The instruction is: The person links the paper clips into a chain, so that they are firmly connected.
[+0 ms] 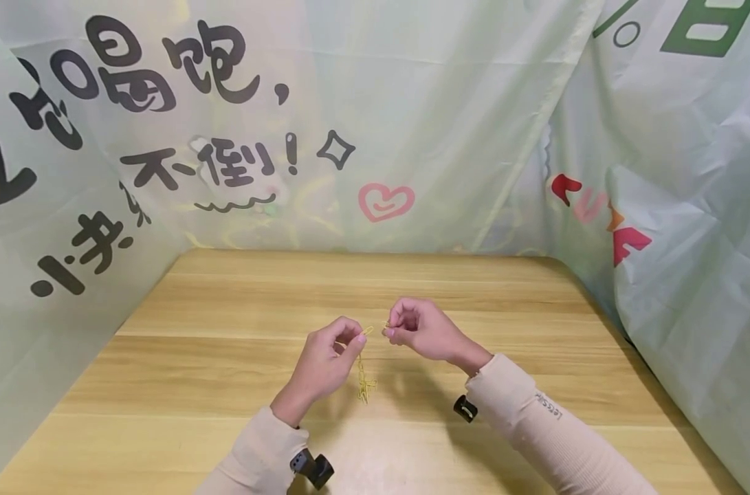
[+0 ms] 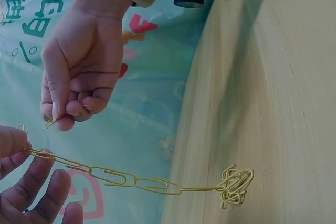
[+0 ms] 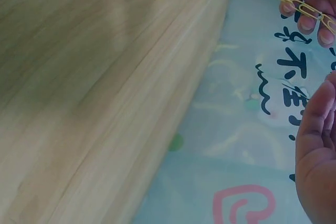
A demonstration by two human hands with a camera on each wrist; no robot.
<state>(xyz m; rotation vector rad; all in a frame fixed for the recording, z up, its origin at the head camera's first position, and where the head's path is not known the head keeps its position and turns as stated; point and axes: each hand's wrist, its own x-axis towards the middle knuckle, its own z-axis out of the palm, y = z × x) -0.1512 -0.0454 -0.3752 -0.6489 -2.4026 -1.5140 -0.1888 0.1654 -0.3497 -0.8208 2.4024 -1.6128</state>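
Note:
A chain of linked yellow paperclips (image 1: 360,372) hangs from my left hand (image 1: 322,361), which pinches its upper end between thumb and finger. One clip's loop sticks out past those fingertips toward the right. In the left wrist view the chain (image 2: 157,184) stretches down to a tangled bunch of clips (image 2: 234,187) on the table. My right hand (image 1: 433,333) pinches a single yellow paperclip (image 2: 49,123) by thumb and fingertip, a small gap away from the left hand. The right wrist view catches only part of the right hand (image 3: 317,150); its clip is out of sight there.
Both hands are above a wood-grain table (image 1: 226,385). Pale green printed curtains (image 1: 449,124) enclose its back and sides. Each sleeve cuff carries a black wrist-camera mount (image 1: 313,469).

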